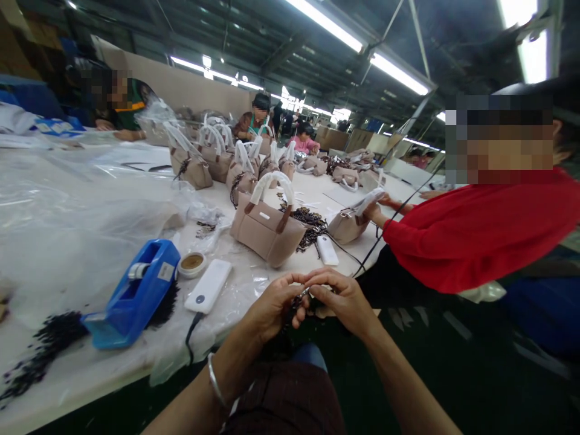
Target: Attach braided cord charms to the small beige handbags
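My left hand (272, 308) and my right hand (344, 299) meet in front of my lap, just off the table's near edge. Between their fingertips they pinch a small dark chain piece with a metal end (299, 297). A silver bangle (216, 379) sits on my left wrist. The nearest beige handbag (265, 226) with wrapped white handles stands upright on the table just beyond my hands. A heap of dark chains (310, 220) lies behind it.
A blue tape dispenser (136, 293), a small round tin (192, 263), a white power bank (209, 285) and dark chain pieces (40, 347) lie at left on plastic sheeting. A person in red (475, 235) handles a bag at right. More bags and workers sit farther back.
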`<action>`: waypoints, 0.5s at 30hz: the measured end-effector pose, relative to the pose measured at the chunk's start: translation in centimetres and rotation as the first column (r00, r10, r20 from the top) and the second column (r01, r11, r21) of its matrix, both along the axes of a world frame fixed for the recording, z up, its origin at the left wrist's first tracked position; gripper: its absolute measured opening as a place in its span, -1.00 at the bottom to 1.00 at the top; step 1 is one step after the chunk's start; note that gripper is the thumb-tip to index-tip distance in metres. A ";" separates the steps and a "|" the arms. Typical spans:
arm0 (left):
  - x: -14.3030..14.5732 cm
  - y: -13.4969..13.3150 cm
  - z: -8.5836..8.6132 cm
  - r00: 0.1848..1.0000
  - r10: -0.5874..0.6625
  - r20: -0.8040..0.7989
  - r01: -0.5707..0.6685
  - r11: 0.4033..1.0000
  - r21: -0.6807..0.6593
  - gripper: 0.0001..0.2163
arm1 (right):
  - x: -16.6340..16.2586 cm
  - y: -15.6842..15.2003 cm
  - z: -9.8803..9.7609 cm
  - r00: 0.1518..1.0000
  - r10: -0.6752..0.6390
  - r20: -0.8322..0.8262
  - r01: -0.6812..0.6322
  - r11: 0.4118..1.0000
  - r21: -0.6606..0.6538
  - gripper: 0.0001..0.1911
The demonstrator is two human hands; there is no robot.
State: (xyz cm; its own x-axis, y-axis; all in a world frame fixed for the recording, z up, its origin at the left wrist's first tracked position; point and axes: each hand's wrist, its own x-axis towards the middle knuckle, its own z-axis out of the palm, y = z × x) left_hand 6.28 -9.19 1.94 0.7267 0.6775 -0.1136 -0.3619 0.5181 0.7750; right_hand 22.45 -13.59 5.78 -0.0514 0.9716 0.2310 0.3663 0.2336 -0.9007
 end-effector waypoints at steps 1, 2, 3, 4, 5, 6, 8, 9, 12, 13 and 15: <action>-0.1 -0.1 -0.1 0.999 0.016 -0.049 -0.013 0.999 0.045 -0.69 | -0.1 0.0 -0.2 1.000 -0.020 -0.007 0.020 1.000 -0.018 -0.84; -0.2 -0.2 -0.2 0.994 0.053 -0.100 -0.043 0.994 0.105 -0.71 | -0.2 0.0 -0.4 0.999 -0.039 -0.016 0.038 0.998 -0.042 -0.82; -0.3 -0.2 -0.3 0.982 0.113 -0.150 -0.085 0.980 0.179 -0.73 | -0.2 -0.1 -0.6 0.998 -0.058 -0.030 0.055 0.996 -0.073 -0.80; -0.6 -0.2 -0.2 0.964 0.187 -0.190 -0.133 0.955 0.265 -0.75 | -0.3 -0.1 -0.7 0.996 -0.077 -0.049 0.072 0.991 -0.109 -0.77; -0.8 -0.1 -0.2 0.940 0.261 -0.220 -0.173 0.920 0.351 -0.78 | -0.3 -0.2 -0.7 0.993 -0.098 -0.070 0.087 0.986 -0.146 -0.75; -1.1 0.0 -0.1 0.916 0.324 -0.237 -0.201 0.881 0.427 -0.81 | -0.4 -0.3 -0.7 0.989 -0.117 -0.093 0.099 0.978 -0.181 -0.72; -1.6 0.2 0.3 0.886 0.384 -0.259 -0.202 0.824 0.530 -0.82 | -0.6 -0.5 -0.5 0.978 -0.153 -0.140 0.116 0.963 -0.242 -0.69; -1.8 0.3 0.4 0.883 0.385 -0.269 -0.185 0.811 0.554 -0.81 | -0.7 -0.5 -0.3 0.972 -0.166 -0.166 0.118 0.956 -0.269 -0.67; -2.1 0.4 0.7 0.889 0.364 -0.280 -0.144 0.800 0.582 -0.80 | -1.0 -0.6 0.1 0.951 -0.200 -0.234 0.113 0.934 -0.340 -0.62; -2.1 0.4 0.6 0.894 0.352 -0.278 -0.138 0.806 0.575 -0.80 | -1.1 -0.6 0.1 0.946 -0.212 -0.246 0.114 0.926 -0.359 -0.61; -2.0 0.4 0.4 0.910 0.315 -0.270 -0.129 0.833 0.538 -0.78 | -1.3 -0.6 0.0 0.938 -0.229 -0.260 0.118 0.916 -0.383 -0.60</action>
State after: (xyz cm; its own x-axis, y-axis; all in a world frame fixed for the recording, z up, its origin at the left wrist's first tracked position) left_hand 4.29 -8.77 2.31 0.5292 0.8450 0.0771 -0.0903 -0.0343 0.9953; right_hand 21.16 -14.16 5.82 0.1416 0.9779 -0.1536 0.0779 -0.1657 -0.9831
